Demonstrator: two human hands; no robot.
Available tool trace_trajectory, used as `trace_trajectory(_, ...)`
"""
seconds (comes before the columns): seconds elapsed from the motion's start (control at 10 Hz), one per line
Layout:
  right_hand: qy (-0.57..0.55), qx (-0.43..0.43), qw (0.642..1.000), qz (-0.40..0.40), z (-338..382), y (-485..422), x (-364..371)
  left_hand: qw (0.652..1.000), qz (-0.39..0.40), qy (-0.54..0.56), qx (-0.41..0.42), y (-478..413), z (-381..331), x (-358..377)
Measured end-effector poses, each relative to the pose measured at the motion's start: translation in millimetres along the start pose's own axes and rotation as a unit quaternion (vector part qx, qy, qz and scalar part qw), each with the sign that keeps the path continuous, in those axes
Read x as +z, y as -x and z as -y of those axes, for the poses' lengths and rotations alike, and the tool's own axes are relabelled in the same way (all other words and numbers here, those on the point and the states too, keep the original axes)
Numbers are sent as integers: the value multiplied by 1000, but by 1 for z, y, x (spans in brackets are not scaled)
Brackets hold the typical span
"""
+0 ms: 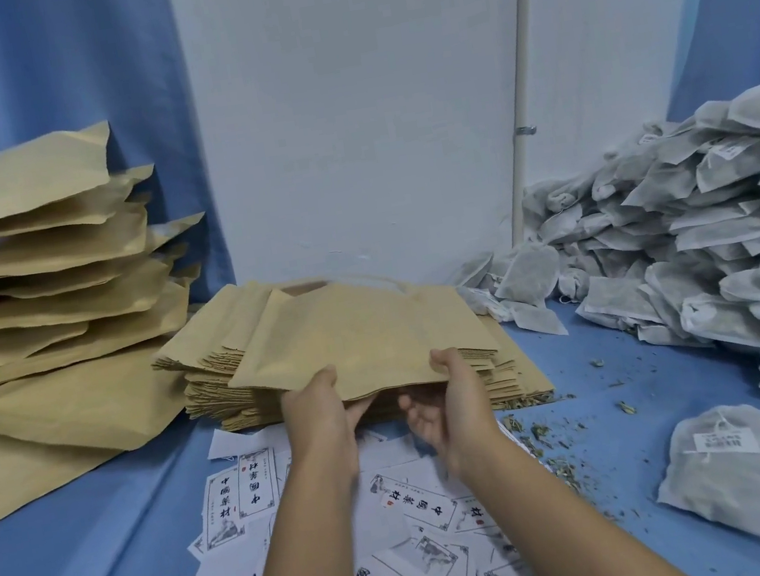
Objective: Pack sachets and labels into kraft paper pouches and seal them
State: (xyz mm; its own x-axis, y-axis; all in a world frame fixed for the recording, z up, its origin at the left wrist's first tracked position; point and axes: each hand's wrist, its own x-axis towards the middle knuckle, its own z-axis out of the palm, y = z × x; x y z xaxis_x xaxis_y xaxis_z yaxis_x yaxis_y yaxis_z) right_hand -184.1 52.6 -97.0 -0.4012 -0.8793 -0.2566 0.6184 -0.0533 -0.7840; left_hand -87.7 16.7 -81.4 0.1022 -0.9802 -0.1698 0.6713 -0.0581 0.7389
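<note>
Gripping flat tan kraft paper pouch (361, 340) by near edge: left hand (318, 415), right hand (457, 407), fingers (414, 413) clamped on it, above stack of tan pouches (211, 362).

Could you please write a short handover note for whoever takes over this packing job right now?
Left hand and right hand both grip the near edge of one kraft pouch, held over the flat pouch stack.
Sachets heaped at right; labels scattered on the blue cloth below the hands.
Done: bulging pouches piled at left, seemingly packed; seals not discernible.
Left: open this pouch, add sachets and label, seal; many remain.
</note>
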Motion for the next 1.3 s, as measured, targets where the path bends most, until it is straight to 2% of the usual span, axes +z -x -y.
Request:
trace_trajectory(0.1, -44, 0, 999, 7, 2, 3, 0, 1000, 9, -8, 18, 0, -6, -4)
trace_trajectory(0.3, -78, 62, 988, 121, 6, 6, 32, 997, 32, 4, 73, -9, -54, -12)
trace_trajectory(0.4, -90, 93, 973, 193, 19, 3, 82, 994, 39, 36, 100, -26, -104, -12)
trace_trajectory(0.5, -60, 81, 959, 264, 32, -3, 152, 984, 67, 93, 135, -45, -167, -5)
trace_trajectory(0.6, -49, 42, 944, 324, 41, -9, 232, 977, 126, 93, 145, -68, -224, -3)
trace_trajectory(0.7, -28, 22, 937, 347, 41, -20, 302, 985, 107, -40, 127, -97, -266, -7)
trace_trajectory(0.8, 26, 25, 944, 328, 35, -38, 350, 982, 50, -123, 131, -131, -295, -13)
trace_trajectory(0.9, 46, 42, 955, 290, 26, -54, 380, 979, 40, -152, 131, -165, -305, -17)
trace_trajectory(1.1, -28, 11, 956, 292, 3, -73, 408, 989, 82, 53, 113, -213, -315, -26)
trace_trajectory(1.2, -34, 8, 950, 309, 0, -74, 404, 983, 68, 91, 145, -228, -325, -32)
trace_trajectory(1.3, -40, 29, 939, 340, -15, -78, 399, 979, 76, 123, 143, -240, -324, -39)
